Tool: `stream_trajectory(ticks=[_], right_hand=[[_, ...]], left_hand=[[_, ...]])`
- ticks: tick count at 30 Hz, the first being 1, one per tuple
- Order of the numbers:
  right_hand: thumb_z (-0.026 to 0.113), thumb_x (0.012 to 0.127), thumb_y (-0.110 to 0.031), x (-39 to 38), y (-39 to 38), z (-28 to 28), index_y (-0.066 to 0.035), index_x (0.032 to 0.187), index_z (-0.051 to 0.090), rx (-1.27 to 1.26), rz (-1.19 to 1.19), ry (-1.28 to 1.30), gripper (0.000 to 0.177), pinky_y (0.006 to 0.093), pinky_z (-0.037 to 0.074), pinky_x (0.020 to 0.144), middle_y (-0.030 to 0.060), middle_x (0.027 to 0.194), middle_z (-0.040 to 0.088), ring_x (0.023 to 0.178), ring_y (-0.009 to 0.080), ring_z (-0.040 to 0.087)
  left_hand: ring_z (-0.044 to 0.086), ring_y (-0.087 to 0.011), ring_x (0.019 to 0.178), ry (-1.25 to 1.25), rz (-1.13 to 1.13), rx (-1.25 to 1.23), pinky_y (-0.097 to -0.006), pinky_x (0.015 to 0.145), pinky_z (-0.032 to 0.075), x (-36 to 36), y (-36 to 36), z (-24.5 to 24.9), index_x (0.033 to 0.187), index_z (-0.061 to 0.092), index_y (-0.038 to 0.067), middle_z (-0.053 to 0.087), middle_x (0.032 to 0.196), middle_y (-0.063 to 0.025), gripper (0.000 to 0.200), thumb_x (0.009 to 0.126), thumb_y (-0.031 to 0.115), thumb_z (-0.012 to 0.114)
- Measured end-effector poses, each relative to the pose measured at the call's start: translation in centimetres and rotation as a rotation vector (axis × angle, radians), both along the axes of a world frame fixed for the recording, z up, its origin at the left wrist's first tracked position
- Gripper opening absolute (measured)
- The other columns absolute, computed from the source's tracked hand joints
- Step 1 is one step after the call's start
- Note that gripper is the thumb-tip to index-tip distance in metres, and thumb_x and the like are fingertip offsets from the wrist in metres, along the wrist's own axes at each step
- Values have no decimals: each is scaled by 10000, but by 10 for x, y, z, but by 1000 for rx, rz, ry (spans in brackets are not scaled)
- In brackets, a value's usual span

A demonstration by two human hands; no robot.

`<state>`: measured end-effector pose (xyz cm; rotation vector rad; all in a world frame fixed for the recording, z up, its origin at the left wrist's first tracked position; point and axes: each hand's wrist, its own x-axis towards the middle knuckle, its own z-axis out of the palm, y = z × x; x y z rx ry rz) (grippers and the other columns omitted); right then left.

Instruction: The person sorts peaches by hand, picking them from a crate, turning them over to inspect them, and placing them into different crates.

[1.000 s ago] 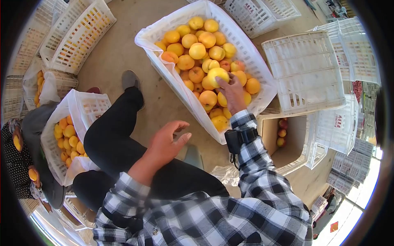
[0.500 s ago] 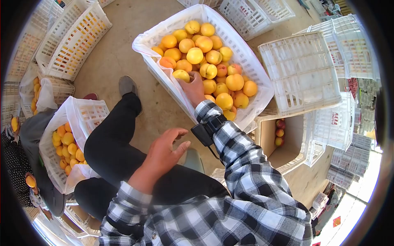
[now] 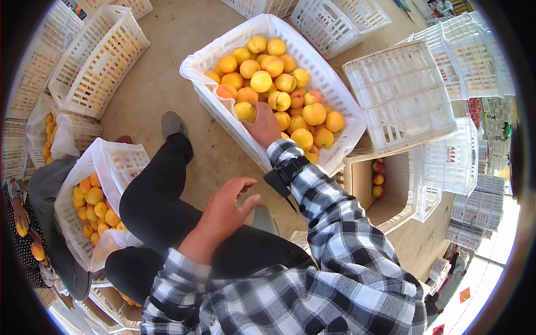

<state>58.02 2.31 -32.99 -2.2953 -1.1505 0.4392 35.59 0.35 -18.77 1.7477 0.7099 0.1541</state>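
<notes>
A white plastic crate (image 3: pixel 349 134) lined with thin white sheeting stands before me, heaped with yellow-orange peaches (image 3: pixel 272 66). My right hand (image 3: pixel 263 125) reaches over its near side, with fingers curled against a yellow peach (image 3: pixel 244 111) at the near edge of the heap. Part of those fingers is hidden among the fruit. Above my lap, my left hand (image 3: pixel 226 209) hangs with thumb and fingers apart, holding nothing. A dark band with a small box (image 3: pixel 276 183) is strapped round my right wrist.
Left of my knee stands another lined crate (image 3: pixel 120 167) of peaches. A person's hand (image 3: pixel 36 237) at far left holds a peach. On the right are an upturned crate (image 3: pixel 399 97) and a cardboard-lined box (image 3: pixel 399 190) with several reddish fruits. More crates (image 3: pixel 100 61) are stacked behind.
My right hand has shifted slightly down and left at the near peach, its fingers still against it. My left hand is nearly unmoved. The view has turned slightly.
</notes>
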Motion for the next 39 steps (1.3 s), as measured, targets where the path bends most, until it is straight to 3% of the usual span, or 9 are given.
stream_trajectory(ticks=[9, 14, 16, 18, 22, 27, 31, 37, 39], right_hand=[[744, 766, -330, 12, 8, 0, 17, 1250, 473, 58, 107, 84, 655, 410, 513, 835, 237, 1165, 585, 1037, 344, 616], [636, 889, -326, 25, 5, 20, 34, 1237, 501, -71, -154, 934, 519, 370, 518, 801, 188, 1125, 616, 1042, 265, 629], [603, 910, -281, 27, 0, 23, 21, 1177, 564, -115, -44, 610, 406, 389, 519, 802, 181, 1087, 632, 1007, 292, 635], [630, 893, -284, 28, -1, 17, -18, 1143, 621, 286, 6, -318, 366, 340, 542, 719, 170, 1065, 644, 857, 253, 672], [609, 881, -246, 31, -12, 13, -43, 1099, 646, 211, -32, -8, 299, 425, 504, 851, 195, 1068, 637, 978, 366, 614], [629, 863, -259, 40, -16, -22, -64, 1156, 639, 89, 107, 149, 352, 409, 500, 884, 178, 1120, 651, 1016, 333, 631], [666, 854, -322, 42, -2, -39, -5, 1174, 619, -20, 148, -42, 452, 385, 498, 894, 188, 1142, 657, 1062, 322, 631], [687, 856, -279, 42, 7, -27, 16, 1091, 638, 52, 241, -201, 381, 327, 530, 752, 154, 1025, 693, 810, 232, 683], [657, 894, -259, 31, 22, 19, 18, 1125, 626, 10, 94, 26, 362, 281, 527, 732, 119, 1039, 685, 802, 168, 669]], left_hand=[[636, -240, 980, -19, 7, -3, -336, 846, 505, -8, 2, -4, 1151, 603, 46, 640, 1072, -125, 302, 875, 135, 685], [636, -242, 981, -6, 1, -25, -336, 847, 505, -11, 5, -1, 1161, 597, 51, 639, 1073, -124, 308, 876, 133, 683], [637, -243, 982, 3, -3, -39, -337, 847, 506, -10, 5, 0, 1164, 596, 52, 639, 1074, -124, 311, 877, 132, 682], [638, -245, 986, -1, 0, -40, -340, 849, 507, -12, 6, -1, 1171, 596, 57, 640, 1078, -122, 316, 877, 132, 682], [638, -236, 989, 3, 17, -56, -334, 864, 505, -13, 6, 1, 1179, 597, 51, 641, 1078, -123, 320, 878, 122, 679], [626, -184, 1003, -237, 120, -189, -311, 888, 500, -32, 26, 12, 1178, 607, 31, 640, 1076, -103, 285, 903, 93, 648], [620, -178, 991, -428, 269, -60, -300, 893, 492, -110, 50, 47, 1124, 623, 4, 636, 1078, -99, 216, 922, 78, 619], [622, -109, 886, -139, 1003, 117, -241, 803, 498, -269, 74, 31, 1054, 653, 7, 673, 982, -40, 147, 944, 91, 600], [637, -134, 880, 40, 1191, 74, -265, 784, 507, -336, 100, -7, 1089, 641, -1, 680, 984, -55, 224, 928, 154, 632]])
